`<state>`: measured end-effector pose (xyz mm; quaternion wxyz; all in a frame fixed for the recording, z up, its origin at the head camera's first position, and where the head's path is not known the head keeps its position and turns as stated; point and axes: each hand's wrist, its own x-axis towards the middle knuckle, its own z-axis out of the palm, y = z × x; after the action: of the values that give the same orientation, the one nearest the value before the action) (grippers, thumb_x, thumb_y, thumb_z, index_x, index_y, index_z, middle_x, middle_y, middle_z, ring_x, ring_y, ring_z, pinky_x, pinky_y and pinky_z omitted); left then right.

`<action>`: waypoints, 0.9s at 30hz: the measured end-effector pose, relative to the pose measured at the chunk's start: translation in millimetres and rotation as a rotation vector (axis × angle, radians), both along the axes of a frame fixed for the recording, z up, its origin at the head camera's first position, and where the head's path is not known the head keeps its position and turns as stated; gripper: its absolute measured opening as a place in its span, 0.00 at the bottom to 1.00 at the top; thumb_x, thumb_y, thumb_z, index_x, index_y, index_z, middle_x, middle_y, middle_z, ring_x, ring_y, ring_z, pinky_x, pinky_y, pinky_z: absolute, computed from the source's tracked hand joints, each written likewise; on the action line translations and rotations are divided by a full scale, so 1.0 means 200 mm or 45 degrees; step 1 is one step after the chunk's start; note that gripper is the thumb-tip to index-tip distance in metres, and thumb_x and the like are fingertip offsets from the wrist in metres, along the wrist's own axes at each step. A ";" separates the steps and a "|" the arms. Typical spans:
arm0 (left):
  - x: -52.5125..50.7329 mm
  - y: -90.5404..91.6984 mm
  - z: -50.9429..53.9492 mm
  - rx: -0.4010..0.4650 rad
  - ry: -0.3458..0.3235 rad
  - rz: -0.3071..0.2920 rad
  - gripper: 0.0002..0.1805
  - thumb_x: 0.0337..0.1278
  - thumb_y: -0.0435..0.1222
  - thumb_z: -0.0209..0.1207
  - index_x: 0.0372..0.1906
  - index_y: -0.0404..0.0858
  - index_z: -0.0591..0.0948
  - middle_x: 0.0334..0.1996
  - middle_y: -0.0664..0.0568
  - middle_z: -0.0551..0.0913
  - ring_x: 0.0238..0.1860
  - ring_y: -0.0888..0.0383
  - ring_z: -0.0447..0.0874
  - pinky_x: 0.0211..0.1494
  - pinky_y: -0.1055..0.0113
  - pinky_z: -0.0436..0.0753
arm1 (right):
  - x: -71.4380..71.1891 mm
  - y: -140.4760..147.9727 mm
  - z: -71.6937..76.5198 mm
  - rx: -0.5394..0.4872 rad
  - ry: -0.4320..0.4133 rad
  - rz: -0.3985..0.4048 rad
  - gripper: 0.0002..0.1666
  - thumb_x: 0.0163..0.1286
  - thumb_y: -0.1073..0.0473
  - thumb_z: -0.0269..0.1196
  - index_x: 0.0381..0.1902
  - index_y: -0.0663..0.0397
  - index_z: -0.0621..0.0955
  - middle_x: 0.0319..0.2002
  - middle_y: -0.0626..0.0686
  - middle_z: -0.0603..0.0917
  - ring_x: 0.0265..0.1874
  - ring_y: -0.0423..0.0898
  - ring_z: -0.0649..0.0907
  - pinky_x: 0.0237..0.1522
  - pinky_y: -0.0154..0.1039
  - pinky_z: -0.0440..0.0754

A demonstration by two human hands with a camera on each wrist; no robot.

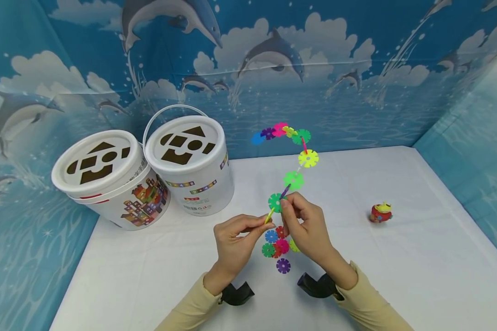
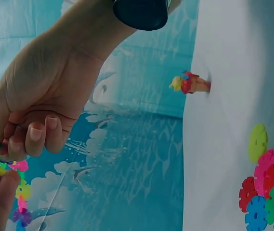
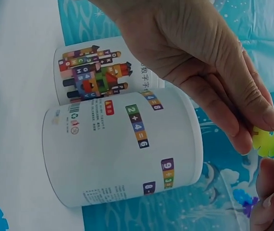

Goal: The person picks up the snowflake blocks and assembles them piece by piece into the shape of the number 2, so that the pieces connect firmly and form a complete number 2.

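Note:
A curved chain of interlocking snowflake discs in many colours rises from my hands in the head view. Between thumb and fingers, my left hand [image 1: 238, 241] pinches a yellow snowflake disc [image 3: 270, 137] at the chain's near end. This disc meets a green snowflake disc [image 1: 275, 202], whose right edge my right hand [image 1: 308, 225] pinches beside a purple disc [image 1: 286, 191]. Farther up the chain come a light green disc [image 1: 293, 180] and another yellow disc [image 1: 308, 158]. The right fingertips are partly hidden in the left wrist view.
Loose snowflake discs, among them a purple one [image 1: 283, 265] and a blue one [image 2: 256, 213], lie on the white table [image 1: 418, 266] below my hands. Two white buckets [image 1: 200, 193] with cut-out lids stand at the left. A small red toy figure [image 1: 381, 213] stands at the right.

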<state>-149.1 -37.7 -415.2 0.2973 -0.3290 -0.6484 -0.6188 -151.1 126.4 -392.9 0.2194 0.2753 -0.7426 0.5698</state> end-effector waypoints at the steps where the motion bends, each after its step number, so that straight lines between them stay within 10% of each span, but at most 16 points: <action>1: 0.00 0.00 0.00 0.002 -0.002 -0.010 0.13 0.33 0.19 0.71 0.32 0.25 0.85 0.28 0.41 0.85 0.29 0.53 0.86 0.29 0.65 0.84 | 0.00 0.00 0.00 0.011 -0.007 0.007 0.11 0.69 0.75 0.52 0.29 0.58 0.72 0.14 0.46 0.69 0.10 0.38 0.71 0.11 0.30 0.70; 27: -0.03 -0.01 -0.01 -0.048 0.116 -0.012 0.16 0.27 0.16 0.72 0.31 0.25 0.85 0.28 0.42 0.85 0.32 0.51 0.87 0.35 0.64 0.84 | 0.00 0.05 0.03 0.158 -0.159 0.152 0.09 0.68 0.73 0.55 0.35 0.55 0.72 0.16 0.45 0.70 0.10 0.37 0.71 0.11 0.34 0.72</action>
<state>-156.0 -40.0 -416.9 0.3174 -0.3654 -0.6441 -0.5924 -150.4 135.7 -386.4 0.1210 0.2962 -0.7708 0.5509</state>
